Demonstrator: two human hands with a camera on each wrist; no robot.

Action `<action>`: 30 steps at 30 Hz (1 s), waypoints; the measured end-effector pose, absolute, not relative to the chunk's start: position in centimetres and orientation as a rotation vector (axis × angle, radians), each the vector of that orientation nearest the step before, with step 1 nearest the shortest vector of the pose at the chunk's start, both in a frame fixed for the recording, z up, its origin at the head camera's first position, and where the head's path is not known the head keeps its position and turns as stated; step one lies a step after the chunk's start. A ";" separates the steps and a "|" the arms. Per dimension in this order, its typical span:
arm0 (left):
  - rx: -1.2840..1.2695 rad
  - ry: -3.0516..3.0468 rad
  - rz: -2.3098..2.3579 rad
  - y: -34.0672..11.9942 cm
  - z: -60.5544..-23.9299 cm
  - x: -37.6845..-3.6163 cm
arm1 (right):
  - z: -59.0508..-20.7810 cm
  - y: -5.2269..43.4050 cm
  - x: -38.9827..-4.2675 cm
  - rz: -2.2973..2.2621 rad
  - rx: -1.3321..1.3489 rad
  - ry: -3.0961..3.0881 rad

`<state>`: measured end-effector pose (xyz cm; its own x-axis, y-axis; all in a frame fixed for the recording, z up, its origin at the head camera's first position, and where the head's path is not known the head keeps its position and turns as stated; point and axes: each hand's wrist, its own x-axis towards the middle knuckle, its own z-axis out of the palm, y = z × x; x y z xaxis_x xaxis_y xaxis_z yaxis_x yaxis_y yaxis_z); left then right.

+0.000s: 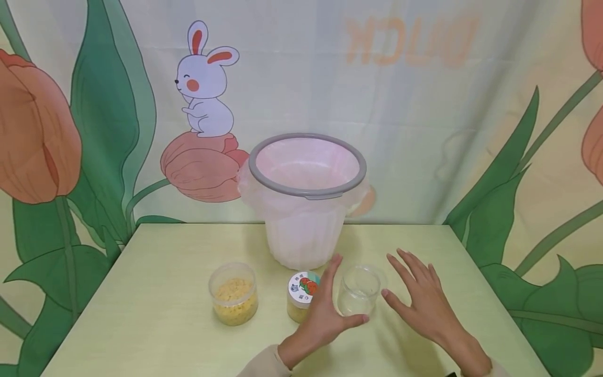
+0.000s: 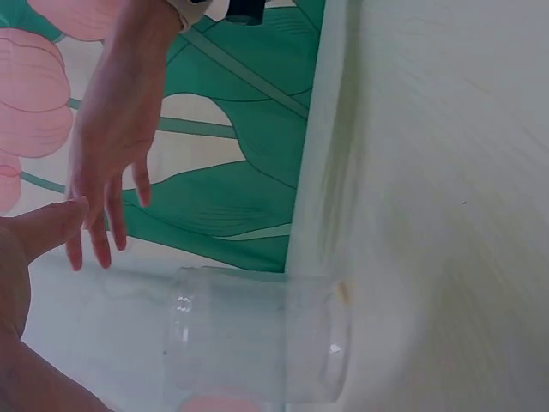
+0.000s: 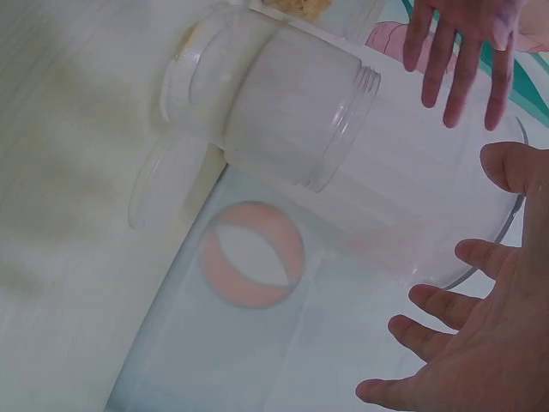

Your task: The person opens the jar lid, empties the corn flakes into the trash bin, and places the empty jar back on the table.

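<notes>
A clear empty jar (image 1: pixel 359 293) stands upright on the table, without a lid on top. My left hand (image 1: pixel 325 309) is just left of it, thumb and fingers spread apart. On the jar's other side my right hand (image 1: pixel 421 301) hovers with its fingers spread, holding nothing. The right wrist view shows the jar's threaded rim (image 3: pixel 343 129) and a clear round lid (image 3: pixel 167 180) close to its base. Left of my left hand, partly hidden by it, is a small jar (image 1: pixel 298 309) with a strawberry label on its lid.
A jar of yellow crumbs (image 1: pixel 235 301) stands at the left of the table (image 1: pixel 155 324). Behind the jars is a white bin (image 1: pixel 305 235) with a grey rim and a pinkish liner. A printed curtain (image 1: pixel 301 63) hangs at the back.
</notes>
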<state>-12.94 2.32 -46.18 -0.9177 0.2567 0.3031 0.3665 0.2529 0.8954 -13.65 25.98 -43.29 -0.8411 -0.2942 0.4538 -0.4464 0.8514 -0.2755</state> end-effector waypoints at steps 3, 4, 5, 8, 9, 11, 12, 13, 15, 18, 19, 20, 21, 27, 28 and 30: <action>-0.653 -2.397 -1.707 1.7 -45.7 -12.8 | -43.1 25.8 -13.8 0.530 0.562 -2.615; -0.668 -2.393 -1.689 1.5 -45.6 -12.8 | -43.0 25.7 -13.8 0.531 0.568 -2.611; -0.685 -2.387 -1.669 1.2 -45.5 -12.8 | -42.9 25.6 -13.8 0.532 0.575 -2.606; -0.732 -2.372 -1.585 0.6 -45.3 -12.7 | -42.7 25.3 -13.9 0.542 0.587 -2.594; -0.746 -2.364 -1.548 0.3 -45.2 -12.8 | -42.6 25.2 -13.9 0.543 0.590 -2.594; -0.772 -2.352 -1.461 -0.1 -45.1 -12.8 | -42.5 25.0 -14.0 0.545 0.595 -2.591; -0.782 -2.348 -1.417 -0.3 -45.0 -12.8 | -42.4 24.9 -14.0 0.548 0.596 -2.591; -0.790 -2.346 -1.373 -0.6 -44.9 -12.8 | -42.4 24.8 -14.1 0.546 0.598 -2.590; -0.811 -2.337 -1.268 -1.1 -44.7 -12.8 | -42.2 24.4 -14.2 0.549 0.606 -2.590; -0.830 -2.332 -1.145 -1.9 -44.5 -12.8 | -42.0 23.9 -14.3 0.552 0.621 -2.593; -0.833 -2.331 -1.110 -2.3 -44.5 -12.8 | -41.8 23.6 -14.3 0.553 0.632 -2.591; -0.835 -2.329 -1.078 -2.6 -44.5 -12.8 | -41.7 23.4 -14.3 0.554 0.643 -2.588; -0.834 -2.330 -1.049 -2.9 -44.4 -12.8 | -41.6 23.1 -14.3 0.550 0.654 -2.586; -0.835 -2.321 -0.932 -4.6 -44.1 -12.9 | -40.8 21.7 -14.5 0.548 0.698 -2.567; -0.832 -2.322 -0.919 -4.8 -44.0 -12.9 | -40.7 21.4 -14.5 0.551 0.704 -2.568; -0.821 -2.330 -0.905 -5.3 -43.9 -12.8 | -40.7 21.0 -14.5 0.554 0.715 -2.573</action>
